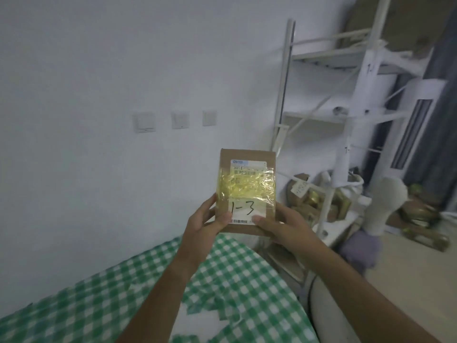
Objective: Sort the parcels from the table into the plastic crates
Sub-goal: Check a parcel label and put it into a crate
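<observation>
Both your arms reach forward and up from the bottom of the view, forearms bare, meeting at a flat cardboard parcel (247, 191) that you hold upright in front of the white wall (99, 95). Your left hand (206, 220) grips the parcel's lower left edge: the thumb lies across the front, its tip on the white label just beside the handwritten "1-3", and the other fingers (210, 201) curl round the left side, partly hidden behind the cardboard. Your right hand (284, 225) grips the lower right corner in the same way, thumb pressed flat on the front near the label's bottom edge, the remaining fingers out of sight behind the box. So both hands are closed on the parcel, which sits between the two thumbs, its label facing you, a band of shiny yellow tape across its middle and a printed barcode above that. It is lifted off the desk with the green-checked cloth (235, 280), which lies below your arms. To the right stands a white metal rack (356, 95), with more taped boxes (311, 199) heaped low beside it.
</observation>
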